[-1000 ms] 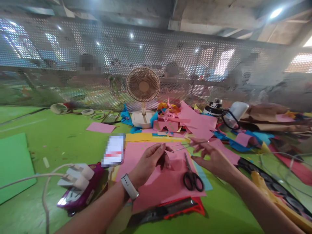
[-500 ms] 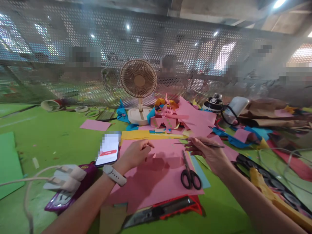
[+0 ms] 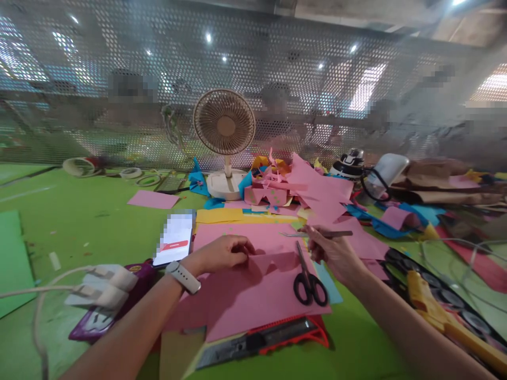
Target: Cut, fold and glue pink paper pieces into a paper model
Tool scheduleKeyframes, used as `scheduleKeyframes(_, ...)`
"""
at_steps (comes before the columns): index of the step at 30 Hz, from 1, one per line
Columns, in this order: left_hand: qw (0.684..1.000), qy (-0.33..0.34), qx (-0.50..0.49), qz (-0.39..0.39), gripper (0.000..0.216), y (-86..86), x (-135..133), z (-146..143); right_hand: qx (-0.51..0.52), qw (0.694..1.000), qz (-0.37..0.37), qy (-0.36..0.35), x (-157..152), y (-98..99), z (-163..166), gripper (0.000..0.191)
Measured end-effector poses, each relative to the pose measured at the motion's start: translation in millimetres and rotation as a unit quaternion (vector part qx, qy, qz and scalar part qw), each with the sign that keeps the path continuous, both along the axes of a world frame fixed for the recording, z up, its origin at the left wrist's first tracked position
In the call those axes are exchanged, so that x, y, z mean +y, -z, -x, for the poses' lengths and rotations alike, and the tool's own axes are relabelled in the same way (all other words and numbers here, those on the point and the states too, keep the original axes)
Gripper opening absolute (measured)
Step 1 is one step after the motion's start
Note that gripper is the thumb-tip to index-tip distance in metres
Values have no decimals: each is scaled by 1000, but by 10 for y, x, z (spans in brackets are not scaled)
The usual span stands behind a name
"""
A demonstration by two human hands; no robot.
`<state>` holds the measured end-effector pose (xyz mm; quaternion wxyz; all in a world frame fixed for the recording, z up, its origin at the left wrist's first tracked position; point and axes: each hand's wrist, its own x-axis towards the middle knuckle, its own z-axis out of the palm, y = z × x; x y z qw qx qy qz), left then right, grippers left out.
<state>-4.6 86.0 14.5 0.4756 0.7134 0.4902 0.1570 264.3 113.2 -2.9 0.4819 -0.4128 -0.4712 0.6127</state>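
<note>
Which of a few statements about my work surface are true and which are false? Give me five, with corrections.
1. The right hand holds slim grey metal tweezers. True.
2. The white wristband is on the right wrist. False: the white wristband is on the wrist of the left hand.
3. The black-handled scissors lie mostly on flat pink paper. True.
4. The round beige desk fan stands nearer the person than the scissors. False: the fan stands farther away.
5. White plugs sit on the purple power strip. True.
</note>
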Motion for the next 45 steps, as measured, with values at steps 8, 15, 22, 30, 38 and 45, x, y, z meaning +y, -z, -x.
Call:
scheduleKeyframes(8,998,5,21,-55,24,30,3,-11,55,997,19,-52,4,18,-7,29)
scheduleKeyframes(15,999,-21,-14,-39,25,81,8,-34,-60,993,-90,42,73,102,4,32)
scheduleKeyframes(22,997,-20,10,-78,31,73,-2,-50,-91,990,-101,38,83,146,18,23)
scheduleKeyframes(30,997,-7,-1,-75,32,47,-27,-53,-80,993,-76,45,89,168,14,31)
scheduleKeyframes(38,998,19,-25,-54,31,-2,-58,-76,-111,984,-101,93,82,134,38,30)
scheduleKeyframes(45,998,28,-16,-58,33,19,-42,-60,-142,976,-126,107,118,151,91,30)
